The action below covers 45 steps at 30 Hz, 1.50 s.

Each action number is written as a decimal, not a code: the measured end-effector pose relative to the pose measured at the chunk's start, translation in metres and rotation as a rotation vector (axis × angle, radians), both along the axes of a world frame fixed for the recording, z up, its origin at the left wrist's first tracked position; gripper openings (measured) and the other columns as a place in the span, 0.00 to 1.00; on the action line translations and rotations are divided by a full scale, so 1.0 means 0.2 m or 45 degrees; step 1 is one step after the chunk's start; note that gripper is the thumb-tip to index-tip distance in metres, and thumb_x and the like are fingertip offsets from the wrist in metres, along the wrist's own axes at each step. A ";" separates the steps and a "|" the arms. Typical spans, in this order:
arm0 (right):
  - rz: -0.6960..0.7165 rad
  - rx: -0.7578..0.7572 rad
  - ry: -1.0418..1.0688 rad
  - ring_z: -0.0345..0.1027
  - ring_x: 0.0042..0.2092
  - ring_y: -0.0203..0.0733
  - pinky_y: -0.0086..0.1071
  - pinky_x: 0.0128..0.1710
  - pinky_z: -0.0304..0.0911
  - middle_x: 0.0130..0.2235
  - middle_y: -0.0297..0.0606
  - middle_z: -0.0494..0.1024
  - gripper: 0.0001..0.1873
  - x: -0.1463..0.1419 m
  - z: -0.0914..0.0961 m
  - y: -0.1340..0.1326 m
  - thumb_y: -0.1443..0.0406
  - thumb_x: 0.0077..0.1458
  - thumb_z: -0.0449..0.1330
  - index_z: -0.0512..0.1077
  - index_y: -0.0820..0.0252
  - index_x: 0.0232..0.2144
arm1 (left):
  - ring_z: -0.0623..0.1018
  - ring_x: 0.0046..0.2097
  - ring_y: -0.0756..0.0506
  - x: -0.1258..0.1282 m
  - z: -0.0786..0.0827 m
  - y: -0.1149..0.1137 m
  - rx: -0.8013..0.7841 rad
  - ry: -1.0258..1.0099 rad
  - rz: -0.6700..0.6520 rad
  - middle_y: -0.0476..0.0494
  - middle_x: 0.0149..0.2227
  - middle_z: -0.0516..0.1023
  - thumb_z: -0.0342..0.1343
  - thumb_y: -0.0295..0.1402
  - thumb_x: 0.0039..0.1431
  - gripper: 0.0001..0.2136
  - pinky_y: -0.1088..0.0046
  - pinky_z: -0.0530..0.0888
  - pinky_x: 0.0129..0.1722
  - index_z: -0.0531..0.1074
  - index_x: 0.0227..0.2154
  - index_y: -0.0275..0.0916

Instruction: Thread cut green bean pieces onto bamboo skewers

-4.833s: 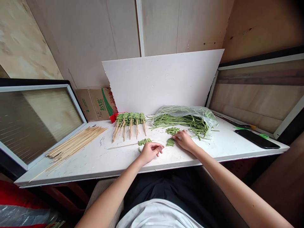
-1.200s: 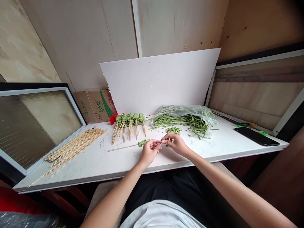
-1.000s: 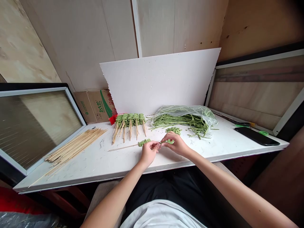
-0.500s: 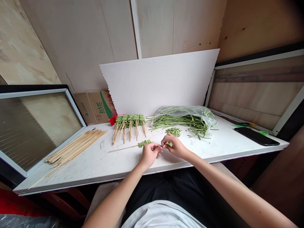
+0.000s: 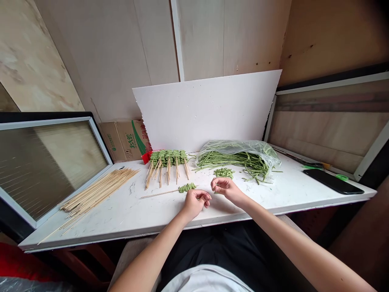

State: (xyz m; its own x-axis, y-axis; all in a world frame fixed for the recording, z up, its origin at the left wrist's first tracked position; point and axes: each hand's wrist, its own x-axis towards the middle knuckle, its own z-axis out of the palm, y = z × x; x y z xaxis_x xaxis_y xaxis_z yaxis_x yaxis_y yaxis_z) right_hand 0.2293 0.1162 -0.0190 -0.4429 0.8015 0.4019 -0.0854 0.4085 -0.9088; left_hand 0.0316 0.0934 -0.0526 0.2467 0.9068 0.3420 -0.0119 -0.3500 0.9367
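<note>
My left hand hovers over the table's front, fingers curled together; whatever is between them is too small to make out. Just right of it, my right hand is closed in a pinch, and its contents are hidden. A bamboo skewer lies on the table just beyond my left hand, with folded green beans threaded near its right end. Behind my right hand sits a small pile of green bean pieces. A bit of green shows below the right fingers.
Finished bean skewers are stacked at the back, sticks facing me. Loose bare skewers lie at left. A clear plastic bag of long beans is at back right. A black phone lies near the right edge.
My hands were touching; now a gap separates them, the right one having moved slightly up and right. The whole view has shifted a little.
</note>
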 end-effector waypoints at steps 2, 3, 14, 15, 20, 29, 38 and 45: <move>-0.156 0.093 -0.102 0.68 0.34 0.41 0.34 0.33 0.63 0.33 0.38 0.78 0.19 0.04 0.01 0.03 0.49 0.55 0.70 0.79 0.59 0.32 | 0.75 0.22 0.51 0.00 0.01 0.00 -0.003 0.016 0.009 0.42 0.22 0.78 0.65 0.46 0.59 0.18 0.74 0.73 0.26 0.80 0.29 0.32; -0.252 0.161 -0.173 0.69 0.34 0.42 0.34 0.33 0.63 0.34 0.40 0.79 0.20 0.06 0.01 0.06 0.48 0.56 0.69 0.81 0.59 0.33 | 0.75 0.23 0.51 0.01 0.01 -0.01 -0.003 0.019 0.015 0.42 0.24 0.79 0.65 0.47 0.59 0.19 0.74 0.73 0.26 0.80 0.30 0.32; -0.871 0.355 -0.708 0.77 0.36 0.50 0.39 0.37 0.70 0.35 0.45 0.85 0.13 0.28 -0.13 0.23 0.56 0.57 0.66 0.84 0.59 0.35 | 0.77 0.28 0.49 0.01 0.03 -0.02 -0.015 0.024 0.055 0.39 0.29 0.81 0.66 0.51 0.58 0.22 0.74 0.76 0.28 0.82 0.34 0.32; -0.872 0.372 -0.740 0.76 0.34 0.50 0.39 0.36 0.69 0.34 0.45 0.85 0.12 0.29 -0.14 0.23 0.57 0.57 0.65 0.84 0.59 0.33 | 0.77 0.28 0.49 0.01 0.03 -0.02 -0.017 0.026 0.051 0.39 0.29 0.81 0.67 0.50 0.58 0.22 0.74 0.77 0.28 0.82 0.35 0.32; -0.886 0.475 -0.833 0.73 0.34 0.51 0.41 0.39 0.68 0.30 0.45 0.82 0.20 0.27 -0.14 0.22 0.51 0.62 0.62 0.82 0.59 0.29 | 0.78 0.28 0.49 0.01 0.03 -0.02 -0.050 0.017 0.039 0.39 0.30 0.82 0.69 0.48 0.55 0.20 0.73 0.77 0.28 0.82 0.37 0.31; -0.173 0.655 -0.829 0.73 0.45 0.51 0.42 0.45 0.67 0.43 0.42 0.83 0.15 0.13 0.18 -0.02 0.58 0.60 0.69 0.81 0.50 0.49 | 0.82 0.28 0.46 0.01 0.03 -0.02 -0.131 -0.112 0.055 0.41 0.32 0.83 0.76 0.41 0.48 0.26 0.72 0.77 0.30 0.77 0.47 0.33; -0.131 0.871 -0.831 0.70 0.39 0.49 0.41 0.41 0.65 0.34 0.42 0.82 0.10 0.00 0.18 -0.10 0.60 0.67 0.62 0.84 0.50 0.38 | 0.83 0.29 0.45 0.02 0.02 -0.03 -0.066 -0.101 0.059 0.41 0.31 0.85 0.74 0.37 0.52 0.27 0.66 0.79 0.38 0.74 0.53 0.34; -0.236 0.848 -0.795 0.71 0.40 0.50 0.43 0.42 0.65 0.35 0.43 0.82 0.12 0.08 0.21 -0.05 0.56 0.67 0.62 0.83 0.53 0.39 | 0.82 0.31 0.44 0.02 0.01 -0.02 -0.026 -0.009 0.148 0.38 0.33 0.84 0.68 0.45 0.57 0.17 0.69 0.80 0.31 0.81 0.38 0.35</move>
